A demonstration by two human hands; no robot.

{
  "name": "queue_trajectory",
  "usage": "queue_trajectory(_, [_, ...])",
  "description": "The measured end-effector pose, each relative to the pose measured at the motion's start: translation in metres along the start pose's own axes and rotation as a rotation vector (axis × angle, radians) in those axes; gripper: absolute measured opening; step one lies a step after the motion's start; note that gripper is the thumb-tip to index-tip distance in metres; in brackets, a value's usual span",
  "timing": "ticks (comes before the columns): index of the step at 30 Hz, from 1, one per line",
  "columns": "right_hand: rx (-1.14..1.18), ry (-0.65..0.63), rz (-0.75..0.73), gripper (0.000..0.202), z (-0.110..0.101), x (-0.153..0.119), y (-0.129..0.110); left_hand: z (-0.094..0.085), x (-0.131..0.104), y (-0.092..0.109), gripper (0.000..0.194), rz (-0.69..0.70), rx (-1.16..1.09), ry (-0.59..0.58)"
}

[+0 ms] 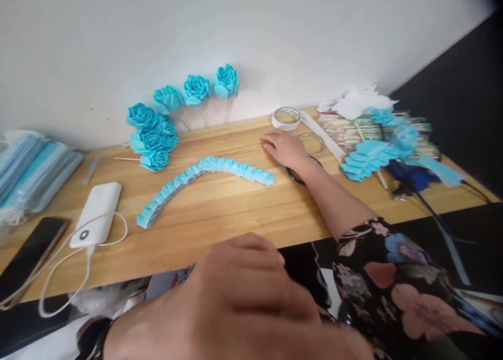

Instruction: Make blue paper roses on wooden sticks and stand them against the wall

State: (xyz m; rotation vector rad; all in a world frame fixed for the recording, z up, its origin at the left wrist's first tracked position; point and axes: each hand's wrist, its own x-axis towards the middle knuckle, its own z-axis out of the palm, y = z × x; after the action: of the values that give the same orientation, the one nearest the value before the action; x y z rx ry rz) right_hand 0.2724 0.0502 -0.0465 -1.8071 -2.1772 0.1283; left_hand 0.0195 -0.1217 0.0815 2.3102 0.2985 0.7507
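Observation:
A folded light-blue strip (208, 165) lies in an arch on the wooden table (220, 218). My right hand (286, 149) rests at the strip's right end, palm down, beside a white tape roll (286, 119), a thin ring (314, 142) and a black-handled item (294, 176) partly under the wrist. My left hand (251, 286) is close to the camera in front of the table edge, fingers curled and blurred; what it holds, if anything, is hidden. Blue paper roses (151, 134) lie at the back left, and three on sticks, such as one rose (226, 80), lean against the wall.
At left are a stack of blue masks (39, 171), a phone (31, 250) and a white power bank (98, 213) with a looped cable. Bundled sticks (341, 132), pleated blue pieces (367, 160) and a white flower-like piece (363, 103) crowd the right end.

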Motion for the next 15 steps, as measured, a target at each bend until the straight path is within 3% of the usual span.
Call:
queue_trajectory(2, [-0.018,-0.013,-0.003,0.034,-0.003,0.001,-0.005,0.017,0.007,-0.027,0.034,0.028,-0.037,-0.028])
queue_trajectory(6, [-0.099,-0.063,-0.018,0.036,-0.03,0.007,0.002,0.039,0.008,-0.094,0.034,-0.146,0.074,-0.011])
queue_trajectory(10, [-0.217,0.023,0.178,0.027,-0.086,0.003,0.057,0.04,-0.002,-0.132,0.035,-0.243,0.007,-0.028])
queue_trajectory(12, [-0.205,0.059,0.374,0.021,-0.113,-0.01,0.094,0.04,-0.006,-0.137,0.034,-0.264,-0.002,0.009])
queue_trajectory(15, [-0.178,0.163,0.5,0.038,-0.133,-0.034,0.138,0.042,-0.011,-0.139,0.032,-0.26,0.027,0.096])
